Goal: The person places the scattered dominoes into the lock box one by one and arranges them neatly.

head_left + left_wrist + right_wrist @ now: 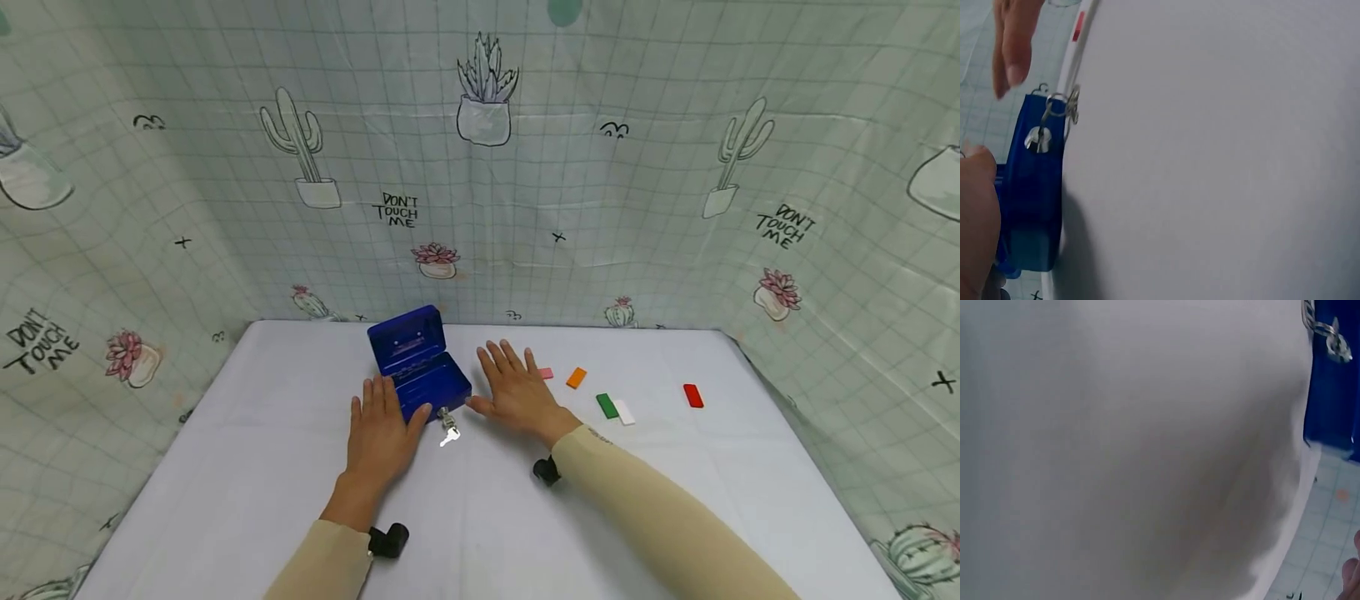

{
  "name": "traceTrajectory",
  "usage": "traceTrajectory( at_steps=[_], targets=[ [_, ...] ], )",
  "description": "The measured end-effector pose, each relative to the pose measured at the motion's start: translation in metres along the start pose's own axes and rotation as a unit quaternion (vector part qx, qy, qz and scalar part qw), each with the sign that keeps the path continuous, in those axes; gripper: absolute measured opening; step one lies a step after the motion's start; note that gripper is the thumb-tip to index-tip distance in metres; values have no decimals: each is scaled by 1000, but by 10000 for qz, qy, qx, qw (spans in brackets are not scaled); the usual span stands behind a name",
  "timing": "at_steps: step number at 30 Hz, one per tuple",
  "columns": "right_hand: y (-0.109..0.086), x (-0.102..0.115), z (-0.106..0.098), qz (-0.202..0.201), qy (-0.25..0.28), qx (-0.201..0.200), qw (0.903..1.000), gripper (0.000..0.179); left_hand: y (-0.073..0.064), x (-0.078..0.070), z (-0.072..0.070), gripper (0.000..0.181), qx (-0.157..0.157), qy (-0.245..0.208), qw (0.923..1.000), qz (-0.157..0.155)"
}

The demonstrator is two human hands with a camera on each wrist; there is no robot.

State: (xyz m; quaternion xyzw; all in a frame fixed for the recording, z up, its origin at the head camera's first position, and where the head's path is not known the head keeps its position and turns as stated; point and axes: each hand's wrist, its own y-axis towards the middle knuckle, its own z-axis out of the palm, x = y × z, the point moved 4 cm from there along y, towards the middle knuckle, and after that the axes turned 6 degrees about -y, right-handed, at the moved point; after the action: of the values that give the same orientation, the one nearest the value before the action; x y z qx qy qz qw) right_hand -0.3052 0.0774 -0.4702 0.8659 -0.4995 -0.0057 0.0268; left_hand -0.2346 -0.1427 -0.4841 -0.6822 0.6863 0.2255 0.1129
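Note:
A blue metal cash box [432, 388] stands on the white cloth with its lid [408, 340] raised. From the lock [1038, 140] on its front hangs a ring with silver keys [450, 435]. My left hand [381, 433] lies at the box's left front corner, fingers straight and pointing away, thumb out along the front. Right of the box my right hand [517, 398] is spread flat with straight fingers and holds nothing. Part of the box's front [1332, 406] shows in the right wrist view, with fingertips at the lower right edge.
Small flat pieces lie to the right: pink [546, 373] by the right fingers, orange [576, 377], green [607, 406] beside white [623, 412], and red [693, 396] farther out. A printed curtain [525, 208] rises behind and around the table [247, 467].

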Motion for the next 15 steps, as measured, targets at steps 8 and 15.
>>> traceTrajectory(
  at_steps=[8,15],
  targets=[
    [15,25,9,-436,44,584,9973,93,-1,-2,9,80,54,-217,9997,-17],
    [10,31,11,-371,-106,802,9960,94,0,-2,7,76,170,-320,9992,170]
  ],
)
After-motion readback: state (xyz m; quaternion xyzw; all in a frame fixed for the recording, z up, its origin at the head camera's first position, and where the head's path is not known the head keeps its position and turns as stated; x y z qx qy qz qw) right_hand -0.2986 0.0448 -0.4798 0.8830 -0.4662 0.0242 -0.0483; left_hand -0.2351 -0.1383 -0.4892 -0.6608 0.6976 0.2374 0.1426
